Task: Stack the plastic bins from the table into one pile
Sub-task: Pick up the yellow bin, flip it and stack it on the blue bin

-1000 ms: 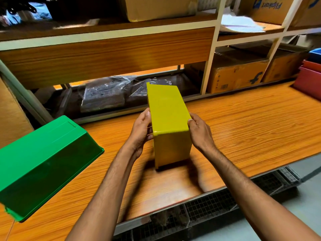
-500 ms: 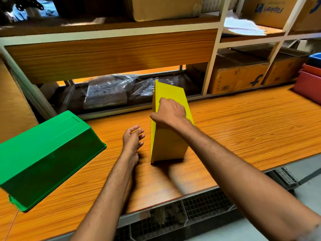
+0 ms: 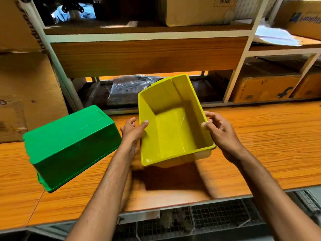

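Shelving packed with cartons backs the orange table (image 3: 260,145), above whose front edge the empty yellow bin (image 3: 172,126), likely light, stiff and slick, hangs open side up, left hand (image 3: 132,132) and right hand (image 3: 219,132) each holding a long rim, the sensible grip.

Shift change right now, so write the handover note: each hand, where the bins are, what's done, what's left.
Left hand: grips the left rim of the yellow bin, thumb inside.
Right hand: grips the right rim, fingers over the edge.
Yellow bin: held above the table, open side up, tilted toward the camera, empty.
Green bin: upside down on the table to the left, untouched.
Done: nothing stacked yet.
Left: likely set the yellow bin down, turn the green bin upright and nest the two into one pile.
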`<action>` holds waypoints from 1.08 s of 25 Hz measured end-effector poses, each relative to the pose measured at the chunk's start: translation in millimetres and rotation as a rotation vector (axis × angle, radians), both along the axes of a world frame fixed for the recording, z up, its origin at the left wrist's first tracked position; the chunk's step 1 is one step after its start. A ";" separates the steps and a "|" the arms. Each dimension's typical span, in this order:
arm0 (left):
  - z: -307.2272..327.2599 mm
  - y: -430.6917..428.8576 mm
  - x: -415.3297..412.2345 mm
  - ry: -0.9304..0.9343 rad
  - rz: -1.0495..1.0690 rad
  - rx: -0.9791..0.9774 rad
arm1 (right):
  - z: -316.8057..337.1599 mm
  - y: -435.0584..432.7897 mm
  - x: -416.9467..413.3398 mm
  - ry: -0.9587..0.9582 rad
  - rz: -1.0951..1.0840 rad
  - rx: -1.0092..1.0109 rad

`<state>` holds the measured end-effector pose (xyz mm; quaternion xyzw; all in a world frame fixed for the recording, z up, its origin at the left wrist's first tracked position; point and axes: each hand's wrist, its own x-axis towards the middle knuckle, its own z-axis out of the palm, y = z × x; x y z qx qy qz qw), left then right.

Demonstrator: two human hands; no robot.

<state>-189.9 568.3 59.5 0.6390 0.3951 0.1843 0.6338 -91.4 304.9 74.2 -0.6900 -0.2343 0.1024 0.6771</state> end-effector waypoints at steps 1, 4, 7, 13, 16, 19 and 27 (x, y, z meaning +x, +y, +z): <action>1.3 -0.5 -2.2 -0.016 -0.005 -0.004 | -1.9 -3.6 0.2 0.056 -0.012 0.058; 9.7 -13.2 -2.4 -0.168 -0.068 -0.012 | -8.6 -5.6 2.8 0.132 -0.057 0.048; 21.1 -17.5 0.4 -0.240 -0.123 0.011 | -8.2 -11.8 13.0 0.285 -0.145 0.027; 48.5 -18.5 7.3 -0.156 -0.235 -0.138 | 13.1 -20.9 35.3 0.554 -0.189 -0.053; 49.1 -12.1 11.0 -0.120 -0.264 -0.231 | 19.2 -24.8 38.0 0.678 -0.100 -0.077; 45.0 -11.0 8.7 -0.095 -0.350 -0.214 | 20.5 -35.1 38.8 0.738 -0.064 0.014; 3.7 -36.2 -1.3 -0.243 -0.651 -0.126 | 26.0 -84.0 -8.8 0.415 -0.141 0.007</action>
